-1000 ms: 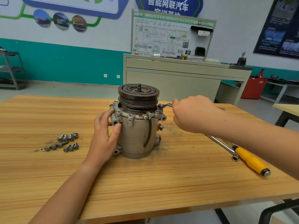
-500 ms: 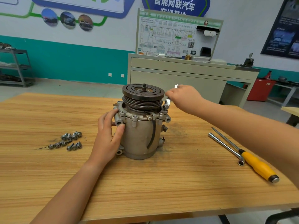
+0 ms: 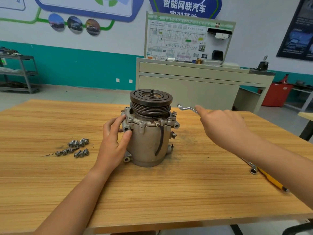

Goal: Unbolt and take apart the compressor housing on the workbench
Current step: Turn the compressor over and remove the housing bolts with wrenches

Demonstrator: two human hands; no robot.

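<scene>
The grey compressor housing (image 3: 149,141) stands upright in the middle of the wooden workbench (image 3: 152,192), with a dark grooved pulley (image 3: 151,100) on top. Bolts sit around its upper flange (image 3: 142,123). My left hand (image 3: 115,138) holds the housing's left side, thumb and fingers curled round a lug. My right hand (image 3: 221,126) holds a bent silver wrench (image 3: 186,108) in the air to the right of the pulley, its ring end clear of the flange bolts.
Several removed bolts (image 3: 74,148) lie in a loose group on the bench to the left. A socket driver with a yellow handle (image 3: 269,178) and a steel bar lie at the right, partly under my right forearm. A cabinet (image 3: 194,85) stands behind the bench.
My right hand has lifted the wrench off the flange bolt and swung it out to the right of the pulley. My left hand has stayed on the housing.
</scene>
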